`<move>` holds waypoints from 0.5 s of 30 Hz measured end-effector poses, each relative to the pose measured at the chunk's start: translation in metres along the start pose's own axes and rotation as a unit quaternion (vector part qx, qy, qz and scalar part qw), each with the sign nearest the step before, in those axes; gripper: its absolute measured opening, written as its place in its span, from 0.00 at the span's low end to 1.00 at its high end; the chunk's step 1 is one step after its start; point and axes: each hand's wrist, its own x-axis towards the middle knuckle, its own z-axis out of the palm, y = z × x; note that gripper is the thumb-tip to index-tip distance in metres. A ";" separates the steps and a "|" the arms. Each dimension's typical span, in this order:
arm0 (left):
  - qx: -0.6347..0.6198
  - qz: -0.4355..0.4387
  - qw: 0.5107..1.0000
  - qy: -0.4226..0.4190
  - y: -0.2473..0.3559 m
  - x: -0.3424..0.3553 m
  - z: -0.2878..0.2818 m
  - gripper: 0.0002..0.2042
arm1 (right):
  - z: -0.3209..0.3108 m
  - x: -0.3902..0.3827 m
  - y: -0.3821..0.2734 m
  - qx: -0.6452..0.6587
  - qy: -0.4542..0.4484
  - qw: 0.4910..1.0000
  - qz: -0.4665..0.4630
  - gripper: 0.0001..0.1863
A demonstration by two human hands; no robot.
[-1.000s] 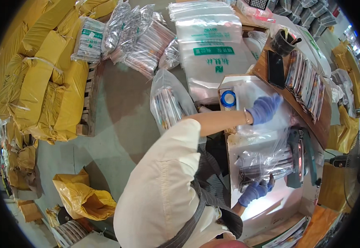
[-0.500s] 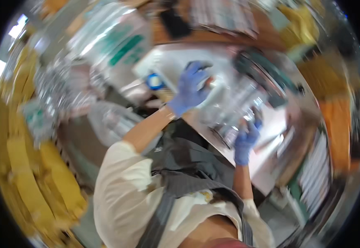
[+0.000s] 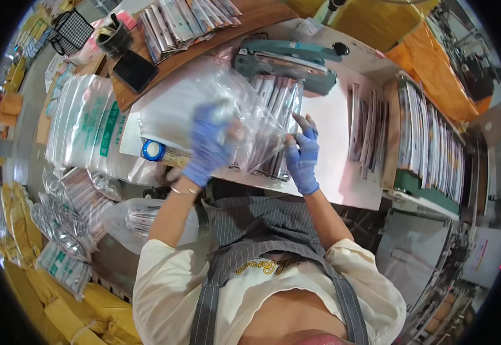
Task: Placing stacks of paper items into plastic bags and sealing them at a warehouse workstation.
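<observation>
Left hand [image 3: 210, 144], thin blue-purple glove, motion-blurred, over the left part of a clear plastic bag [image 3: 254, 146]; finger gap can't be told. Right hand [image 3: 304, 158], same glove with bare fingertips showing, fingers partly bent, thumb and forefinger a narrow gap apart at the bag's right edge; can't tell if the film is pinched. Bag sits between the two hands: thin, glossy, wrinkled, see-through. Row of flat, slim packets [image 3: 277, 95] under or in it, shiny edges, running from between the hands to beyond them; can't tell how far the film wraps them.

Beyond the hands, just past the packets: long green sealer [image 3: 288, 60], hard casing. Smooth white tabletop [image 3: 332, 172] under the work. Right of the right hand: loose row of thin flat packets [image 3: 368, 129], then a box [image 3: 389, 135] with a wooden side, tightly filled with upright slim packets.

Just left of the left hand: round blue tape roll [image 3: 153, 150], ring-shaped. Farther left: stack of flat clear sleeves [image 3: 81, 123] with green print, slick surface. Beyond the left hand: brown wooden shelf [image 3: 204, 43] with flat black phone [image 3: 135, 71] and round dark pen cup [image 3: 114, 43].
</observation>
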 end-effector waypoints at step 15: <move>0.198 0.026 0.979 -0.049 0.101 0.078 0.056 0.09 | -0.114 0.006 0.065 -0.057 0.004 0.998 0.010 0.20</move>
